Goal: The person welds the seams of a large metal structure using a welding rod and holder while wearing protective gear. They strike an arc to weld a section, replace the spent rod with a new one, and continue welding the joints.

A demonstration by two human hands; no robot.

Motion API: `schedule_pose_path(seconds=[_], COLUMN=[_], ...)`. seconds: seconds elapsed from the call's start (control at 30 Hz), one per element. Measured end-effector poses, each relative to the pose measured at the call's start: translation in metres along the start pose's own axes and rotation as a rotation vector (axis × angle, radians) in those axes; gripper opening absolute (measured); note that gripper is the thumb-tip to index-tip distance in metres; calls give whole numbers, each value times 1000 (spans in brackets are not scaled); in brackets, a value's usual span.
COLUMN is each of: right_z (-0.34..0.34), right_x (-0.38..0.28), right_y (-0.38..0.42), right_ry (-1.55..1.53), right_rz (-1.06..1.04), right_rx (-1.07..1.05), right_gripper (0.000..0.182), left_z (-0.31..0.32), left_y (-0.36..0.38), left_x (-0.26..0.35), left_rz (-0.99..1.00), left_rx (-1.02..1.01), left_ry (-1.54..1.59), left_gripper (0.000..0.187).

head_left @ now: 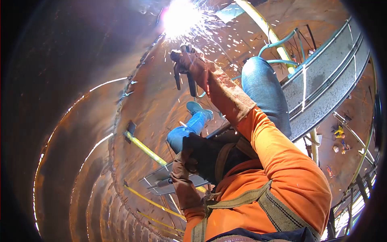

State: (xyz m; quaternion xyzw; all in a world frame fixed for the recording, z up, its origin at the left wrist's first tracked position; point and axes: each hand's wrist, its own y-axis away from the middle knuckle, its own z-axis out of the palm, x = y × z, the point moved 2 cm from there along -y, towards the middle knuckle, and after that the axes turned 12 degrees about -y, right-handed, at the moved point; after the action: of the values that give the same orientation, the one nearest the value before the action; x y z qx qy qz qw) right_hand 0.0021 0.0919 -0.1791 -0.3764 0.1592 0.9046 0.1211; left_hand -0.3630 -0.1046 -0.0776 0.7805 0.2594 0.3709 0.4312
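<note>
My right hand (189, 59), in a brown leather glove, is wrapped around a dark electrode holder (190, 82) near the top. Just beyond it a white-hot welding arc (180, 19) throws sparks to the right and hides the tip in glare. The arc lies along a seam (120, 103) on a rusty curved steel wall. Lower down, my left hand (182, 163), also gloved, has its fingers curled at the edge of a black shape (203, 157). What that hand grips is partly hidden.
A curved grey metal walkway (322, 82) runs at the right beside a yellow post (264, 26) and blue-green tubing (278, 43). Yellow brackets (147, 148) jut from the wall (60, 72). Far below, people (340, 132) stand among poles.
</note>
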Motion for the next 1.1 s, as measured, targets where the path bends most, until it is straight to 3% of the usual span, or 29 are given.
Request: schedule_pose_path(seconds=[0.23,0.3,0.7,0.87,1.1], right_z=[4,-21,-10,2,-14], right_x=[-11,47,39,33,32], right_y=[10,-22,-15,-52,1], right_ry=[-103,-235,-189,-170,-141], right_rz=[37,177,146,132,115], right_rx=[5,-88,-83,-80,-76], right_gripper=[37,35,31,30,27], left_z=[4,4,9,7,-1], left_y=[5,4,4,4,-3], left_x=[7,5,10,11,3], left_rz=[39,49,-72,-109,-46], left_rx=[6,2,0,20,-88], left_ry=[-87,-90,56,60,90], left_gripper=[51,50,45,42,45])
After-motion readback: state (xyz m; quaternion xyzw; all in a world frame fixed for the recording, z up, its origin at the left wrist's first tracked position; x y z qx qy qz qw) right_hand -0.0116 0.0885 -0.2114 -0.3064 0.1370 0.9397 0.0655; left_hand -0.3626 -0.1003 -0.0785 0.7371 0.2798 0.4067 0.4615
